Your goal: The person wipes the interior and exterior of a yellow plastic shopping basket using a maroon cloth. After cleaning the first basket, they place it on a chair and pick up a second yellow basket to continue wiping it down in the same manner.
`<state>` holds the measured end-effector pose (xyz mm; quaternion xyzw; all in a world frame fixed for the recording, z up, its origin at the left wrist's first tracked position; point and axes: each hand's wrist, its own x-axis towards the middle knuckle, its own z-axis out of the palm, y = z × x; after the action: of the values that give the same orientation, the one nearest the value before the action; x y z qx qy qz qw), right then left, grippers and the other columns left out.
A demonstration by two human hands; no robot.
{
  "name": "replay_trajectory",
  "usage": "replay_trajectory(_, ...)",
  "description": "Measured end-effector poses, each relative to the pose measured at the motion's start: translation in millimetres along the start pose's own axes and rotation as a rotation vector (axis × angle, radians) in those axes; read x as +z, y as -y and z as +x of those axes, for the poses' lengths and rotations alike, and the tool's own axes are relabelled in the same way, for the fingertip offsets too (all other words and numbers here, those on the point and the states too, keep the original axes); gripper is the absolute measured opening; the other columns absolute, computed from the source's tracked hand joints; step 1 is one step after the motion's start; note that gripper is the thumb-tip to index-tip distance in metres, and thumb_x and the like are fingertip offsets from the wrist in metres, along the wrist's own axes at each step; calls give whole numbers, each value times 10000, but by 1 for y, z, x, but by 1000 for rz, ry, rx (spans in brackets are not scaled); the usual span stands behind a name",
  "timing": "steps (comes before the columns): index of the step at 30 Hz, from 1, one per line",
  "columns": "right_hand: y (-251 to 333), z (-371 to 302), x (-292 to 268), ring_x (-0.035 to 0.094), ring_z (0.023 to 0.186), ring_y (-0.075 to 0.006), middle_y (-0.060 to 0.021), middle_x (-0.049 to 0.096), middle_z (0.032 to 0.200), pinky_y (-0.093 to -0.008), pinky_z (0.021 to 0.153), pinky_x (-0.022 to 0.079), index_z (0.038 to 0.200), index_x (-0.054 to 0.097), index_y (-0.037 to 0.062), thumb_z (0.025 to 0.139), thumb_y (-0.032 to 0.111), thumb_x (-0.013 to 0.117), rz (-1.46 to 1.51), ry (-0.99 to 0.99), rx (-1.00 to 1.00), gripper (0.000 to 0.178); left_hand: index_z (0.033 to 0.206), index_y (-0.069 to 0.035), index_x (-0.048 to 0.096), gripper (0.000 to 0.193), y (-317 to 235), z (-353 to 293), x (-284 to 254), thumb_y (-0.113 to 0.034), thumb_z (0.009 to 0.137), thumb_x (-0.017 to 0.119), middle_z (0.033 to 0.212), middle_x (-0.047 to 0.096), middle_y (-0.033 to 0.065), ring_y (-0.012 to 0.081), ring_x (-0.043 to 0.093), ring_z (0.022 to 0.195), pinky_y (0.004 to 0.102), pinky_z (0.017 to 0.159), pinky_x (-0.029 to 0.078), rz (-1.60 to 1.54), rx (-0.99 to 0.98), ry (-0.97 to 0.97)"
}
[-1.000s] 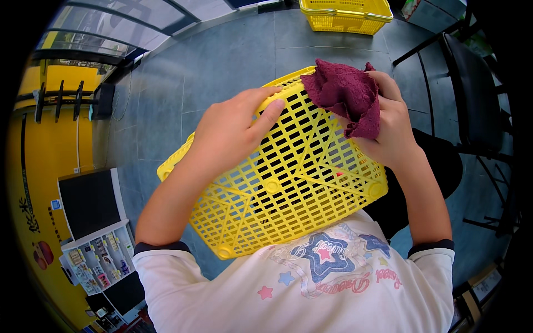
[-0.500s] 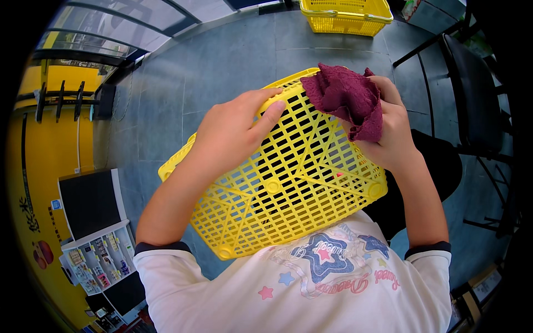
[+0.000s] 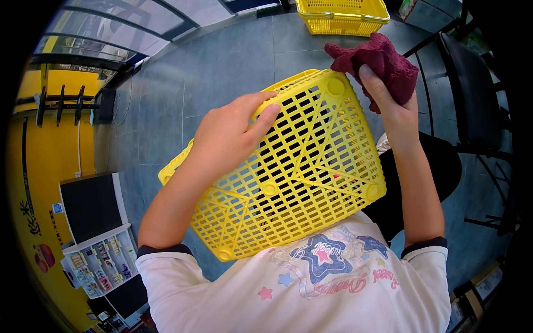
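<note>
A yellow plastic shopping basket (image 3: 270,188) is tipped so that its slotted bottom faces me, its near edge close to my shirt. My left hand (image 3: 236,130) grips its far left edge, thumb on the bottom and fingers over the side. In my right hand (image 3: 393,105) is a bunched maroon cloth (image 3: 383,64), with the thumb pressed on it. The cloth sits at the basket's far right corner and hangs just past it; whether it touches the side there I cannot tell.
Another yellow basket (image 3: 343,18) with metal handles stands on the grey tiled floor (image 3: 222,72) ahead. A black chair (image 3: 469,91) is at the right. At the left are a shelf of small goods (image 3: 102,261) and a yellow wall (image 3: 44,166). Cardboard boxes (image 3: 483,288) lie lower right.
My right hand has moved the cloth from the basket's bottom outward and away, past the far right corner, uncovering that corner. My left hand stays on the basket, which has hardly moved.
</note>
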<state>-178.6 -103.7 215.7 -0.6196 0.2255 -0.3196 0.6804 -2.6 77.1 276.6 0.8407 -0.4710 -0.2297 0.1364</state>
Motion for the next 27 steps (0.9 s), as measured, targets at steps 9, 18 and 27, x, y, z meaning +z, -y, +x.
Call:
replay_trajectory(9,-13,-8,6,573,945,-195,-69,649,980,-309,808,473,965,660,27,788,107,718,-401,9,-248,202,1229,-116,595,448,2,-1,1,-438,963,434,1125,650,118,303,642,953,372,824,487,10,5,-2)
replay_trajectory(18,-9,0,-31,591,899,-105,-23,632,1001,-270,773,452,1106,576,74,879,209,655,559,-334,182,275,1225,-109,595,462,2,-1,1,-453,962,433,1140,645,117,311,648,924,385,818,493,-13,24,-29)
replay_trajectory(27,10,2,9,604,839,-105,-19,634,920,-268,718,478,1063,619,35,884,236,665,-154,-25,2,273,1225,-113,597,478,2,-1,0,-471,960,425,1140,645,122,313,647,937,386,817,495,4,6,-12)
